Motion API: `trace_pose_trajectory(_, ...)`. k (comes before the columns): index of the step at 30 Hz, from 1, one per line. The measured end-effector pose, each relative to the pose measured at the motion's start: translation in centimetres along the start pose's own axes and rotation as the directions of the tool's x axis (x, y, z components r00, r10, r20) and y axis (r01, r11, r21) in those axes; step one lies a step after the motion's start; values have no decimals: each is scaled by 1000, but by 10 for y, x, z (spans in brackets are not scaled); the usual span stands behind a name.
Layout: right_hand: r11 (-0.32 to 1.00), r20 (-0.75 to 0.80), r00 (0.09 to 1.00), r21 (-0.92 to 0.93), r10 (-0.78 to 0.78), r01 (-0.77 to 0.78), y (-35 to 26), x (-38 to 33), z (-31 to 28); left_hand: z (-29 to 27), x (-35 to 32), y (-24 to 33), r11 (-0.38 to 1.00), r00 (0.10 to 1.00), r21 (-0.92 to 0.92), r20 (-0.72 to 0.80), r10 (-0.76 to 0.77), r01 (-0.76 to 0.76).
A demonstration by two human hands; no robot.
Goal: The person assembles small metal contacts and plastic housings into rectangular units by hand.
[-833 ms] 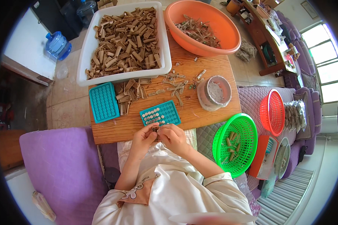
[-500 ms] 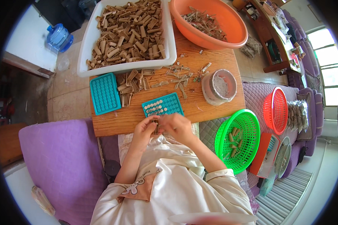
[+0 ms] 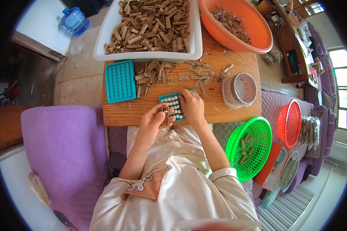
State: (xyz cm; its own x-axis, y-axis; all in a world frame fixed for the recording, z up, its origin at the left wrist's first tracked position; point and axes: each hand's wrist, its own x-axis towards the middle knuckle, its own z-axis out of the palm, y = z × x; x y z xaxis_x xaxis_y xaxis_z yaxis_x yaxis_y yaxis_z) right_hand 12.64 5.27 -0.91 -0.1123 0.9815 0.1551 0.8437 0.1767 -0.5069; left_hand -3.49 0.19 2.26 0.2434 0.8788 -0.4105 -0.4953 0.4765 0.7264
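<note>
My left hand (image 3: 152,122) is closed around a small brown plastic casing (image 3: 165,115), its open side facing up, at the table's front edge. Just right of it, my right hand (image 3: 192,106) reaches over a teal moulded tray (image 3: 169,97) with its fingertips lowered to the tray. Whether those fingers pinch anything is hidden. Rows of small round white pieces (image 3: 176,107) sit in the tray's hollows. A second teal tray (image 3: 120,81) lies to the left, its hollows bare. Between the two trays is a loose heap of brown casings (image 3: 152,75).
A white bin (image 3: 198,42) full of brown casings and an orange basin (image 3: 258,45) of scraps stand at the back. Clear plastic bits (image 3: 202,75) and a tub (image 3: 235,101) of pale material lie right. A green basket (image 3: 230,148) holding several casings and a red basket (image 3: 289,123) sit beside the table.
My right hand has moved from beside the casing forward to the teal tray. The left hand still holds the casing, now turned more into view. The whole view has shifted slightly.
</note>
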Motion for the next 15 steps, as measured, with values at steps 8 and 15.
trace_pose_trajectory(8, 897, -269, 959, 399, -83, 190, -42, -27, -40, 1, -2, 0, 998, 998, -64, 62, -21, 25)
trace_pose_trajectory(15, 849, -342, 906, 372, -250, 375, -42, -37, -40, 15, -3, -2, 1000, 991, 6, 132, -7, 7)
